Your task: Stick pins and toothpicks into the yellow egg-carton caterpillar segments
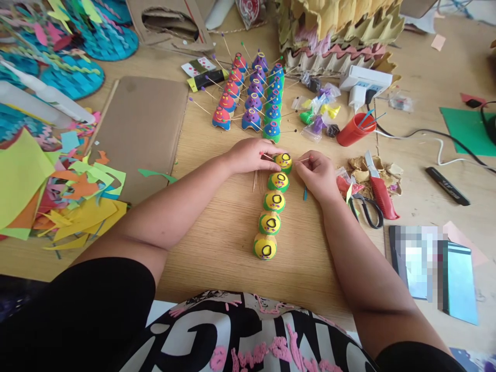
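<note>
A row of yellow and green painted egg-carton cups (274,201) with small faces and dark rings runs up the middle of the table. My left hand (253,155) has its thumb and fingers around the left side of the farthest cup (284,163). A red-tipped toothpick (267,156) sticks out on that side, partly among my fingers. At the cup's right, my right hand (318,173) pinches another thin toothpick (304,160) pointing toward the cup; its tip is partly hidden. Several loose toothpicks (258,182) lie below my left hand.
Behind stand rows of red, purple and blue cups (253,101) with toothpicks jutting out. A red cup (354,130), a power strip (366,80), scissors (368,212) and a red-handled knife (382,194) lie right. Paper scraps (85,206) and cardboard (145,124) are left.
</note>
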The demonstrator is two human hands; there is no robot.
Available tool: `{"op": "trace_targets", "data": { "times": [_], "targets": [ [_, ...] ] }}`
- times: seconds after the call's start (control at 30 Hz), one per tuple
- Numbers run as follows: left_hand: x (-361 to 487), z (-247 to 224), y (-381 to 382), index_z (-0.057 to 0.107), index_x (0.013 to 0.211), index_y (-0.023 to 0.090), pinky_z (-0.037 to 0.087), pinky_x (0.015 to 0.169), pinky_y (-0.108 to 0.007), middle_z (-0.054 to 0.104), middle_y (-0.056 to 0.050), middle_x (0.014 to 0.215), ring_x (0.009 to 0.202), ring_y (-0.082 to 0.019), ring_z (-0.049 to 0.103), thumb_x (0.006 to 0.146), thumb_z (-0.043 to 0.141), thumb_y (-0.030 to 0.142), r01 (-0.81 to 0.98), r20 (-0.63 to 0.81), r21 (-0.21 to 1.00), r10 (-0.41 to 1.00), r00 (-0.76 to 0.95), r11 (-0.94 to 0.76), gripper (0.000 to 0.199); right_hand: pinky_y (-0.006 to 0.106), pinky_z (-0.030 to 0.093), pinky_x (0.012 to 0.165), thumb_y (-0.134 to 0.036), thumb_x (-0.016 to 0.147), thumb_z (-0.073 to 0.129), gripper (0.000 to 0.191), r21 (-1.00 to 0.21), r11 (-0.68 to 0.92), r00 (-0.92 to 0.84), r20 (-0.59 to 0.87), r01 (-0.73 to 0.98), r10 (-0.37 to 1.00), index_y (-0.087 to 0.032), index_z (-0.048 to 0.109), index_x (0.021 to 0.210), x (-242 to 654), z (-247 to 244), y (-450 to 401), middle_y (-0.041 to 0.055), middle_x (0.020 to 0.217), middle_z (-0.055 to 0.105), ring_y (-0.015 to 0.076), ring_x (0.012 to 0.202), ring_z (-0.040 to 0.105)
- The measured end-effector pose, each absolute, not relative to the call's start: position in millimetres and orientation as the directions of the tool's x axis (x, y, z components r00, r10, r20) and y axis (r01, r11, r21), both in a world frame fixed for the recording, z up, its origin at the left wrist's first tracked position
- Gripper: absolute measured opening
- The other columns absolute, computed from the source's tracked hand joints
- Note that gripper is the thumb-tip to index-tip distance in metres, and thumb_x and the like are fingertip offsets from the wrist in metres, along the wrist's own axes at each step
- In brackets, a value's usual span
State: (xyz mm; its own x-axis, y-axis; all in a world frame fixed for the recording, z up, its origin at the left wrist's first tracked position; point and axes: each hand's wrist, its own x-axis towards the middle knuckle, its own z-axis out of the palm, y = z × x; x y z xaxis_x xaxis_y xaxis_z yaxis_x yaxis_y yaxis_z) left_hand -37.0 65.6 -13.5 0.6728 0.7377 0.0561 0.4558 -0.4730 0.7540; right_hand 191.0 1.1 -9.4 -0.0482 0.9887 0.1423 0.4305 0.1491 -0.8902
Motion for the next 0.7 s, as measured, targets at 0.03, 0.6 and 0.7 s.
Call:
{"op": "trace_targets", "data": {
  "times": [0.03, 0.6, 0.7],
  "targets": [
    [-37, -14, 66, 0.075, 0.132, 0.026, 0.051, 0.087, -0.026, 0.076, -0.004, 0.111, 0.096, -0.019, 0.069, 0.080, 0.080, 0.050, 0.449, 0.054, 0.763, 0.737, 0.673, -0.466, 0.057, 0.028, 0.028, 0.053, -0.022, 0.081, 0.067, 0.014, -0.890, 0.149, -0.049, 0.142, 0.430, 0.989, -0.022, 0.058, 0.070, 191, -9, 1, -0.0056, 0.057, 0.047, 0.0101, 0.055, 0.036],
    [-49, -7, 65, 0.062, 0.085, 0.016, 0.043, 0.069, -0.024, 0.060, 0.003, 0.080, 0.071, -0.009, 0.054, 0.067, 0.086, 0.031, 0.188, 0.045, 0.961, 0.784, 0.618, -0.204, 0.034, 0.027, 0.026, 0.053, -0.022, 0.079, 0.072, 0.011, -0.931, 0.159, -0.036, 0.156, 0.329, 0.987, -0.023, 0.061, 0.076, 196, -17, 3, -0.0062, 0.057, 0.045, 0.0101, 0.055, 0.036],
    [-48, -9, 65, 0.067, 0.080, 0.014, 0.043, 0.067, -0.024, 0.064, 0.001, 0.078, 0.070, -0.010, 0.054, 0.072, 0.080, 0.036, 0.230, 0.066, 0.942, 0.805, 0.589, -0.246, 0.027, 0.026, 0.026, 0.053, -0.020, 0.079, 0.069, 0.011, -0.926, 0.171, -0.032, 0.171, 0.336, 0.985, -0.023, 0.059, 0.074, 196, -18, 3, -0.0064, 0.057, 0.045, 0.0098, 0.054, 0.035]
  ]
}}
